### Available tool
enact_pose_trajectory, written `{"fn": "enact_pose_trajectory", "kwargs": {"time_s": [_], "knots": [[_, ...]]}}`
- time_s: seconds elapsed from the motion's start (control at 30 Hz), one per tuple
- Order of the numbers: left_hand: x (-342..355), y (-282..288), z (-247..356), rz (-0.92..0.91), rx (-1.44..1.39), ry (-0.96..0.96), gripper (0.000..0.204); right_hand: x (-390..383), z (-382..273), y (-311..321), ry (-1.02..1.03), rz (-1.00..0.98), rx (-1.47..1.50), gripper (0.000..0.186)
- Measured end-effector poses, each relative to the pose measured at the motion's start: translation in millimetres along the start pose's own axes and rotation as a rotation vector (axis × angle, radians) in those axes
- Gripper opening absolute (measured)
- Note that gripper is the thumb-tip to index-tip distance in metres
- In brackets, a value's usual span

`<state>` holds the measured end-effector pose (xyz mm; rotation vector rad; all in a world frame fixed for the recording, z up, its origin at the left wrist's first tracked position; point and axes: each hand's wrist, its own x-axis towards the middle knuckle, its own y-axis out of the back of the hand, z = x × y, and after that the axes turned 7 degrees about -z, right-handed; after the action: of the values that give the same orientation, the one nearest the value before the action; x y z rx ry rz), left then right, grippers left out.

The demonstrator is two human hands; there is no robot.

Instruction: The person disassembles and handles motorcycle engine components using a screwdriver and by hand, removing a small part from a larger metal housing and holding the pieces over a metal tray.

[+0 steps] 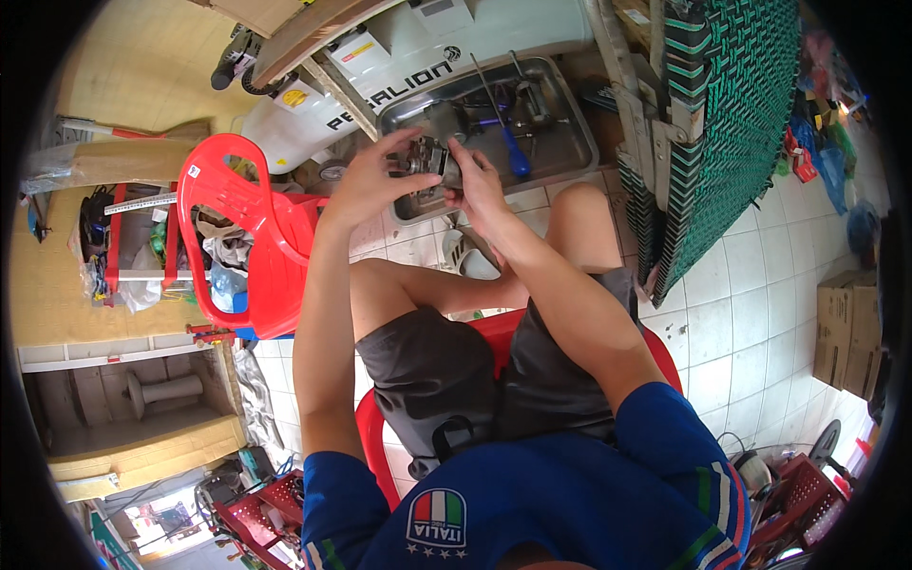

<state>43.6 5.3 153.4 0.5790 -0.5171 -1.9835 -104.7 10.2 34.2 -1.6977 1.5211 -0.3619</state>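
Observation:
A greyish metal machine part (429,163) with a dark gap in it is between my two hands, above the near-left side of a metal tray (594,152). My left hand (369,185) curves around its left side, with the thumb along the lower edge and the fingers spread over the top. On the other side, my right hand (480,190) grips the part with bent fingers. My palms hide some of it, so its exact kind is unclear. In the tray lie a blue-handled screwdriver (514,150) and several dark metal pieces.
A red plastic chair (195,218) stands to the left, bearing cloth and bags. At right leans a folded green-and-black woven frame (727,123). Cardboard boxes (845,328) sit on the tiled floor far right. Behind the tray is a white tank-like body (513,38).

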Motion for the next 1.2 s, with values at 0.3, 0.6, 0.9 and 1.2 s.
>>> {"fn": "enact_pose_trajectory", "kwargs": {"time_s": [0.3,0.6,0.9,1.2], "knots": [[2,-3,8,-0.053,0.009,0.006,0.07,2,2,4,-0.012,-0.014,0.088,0.041],[9,-10,24,0.045,0.094,0.187,0.076,-3,-7,6,0.007,0.033,0.045,0.034],[10,-14,18,0.029,0.226,-0.157,0.069,-3,-12,5,0.04,-0.019,0.151,0.033],[18,-12,26,0.094,0.32,0.198,0.082,-3,-13,6,0.014,-0.028,0.118,0.033]]}}
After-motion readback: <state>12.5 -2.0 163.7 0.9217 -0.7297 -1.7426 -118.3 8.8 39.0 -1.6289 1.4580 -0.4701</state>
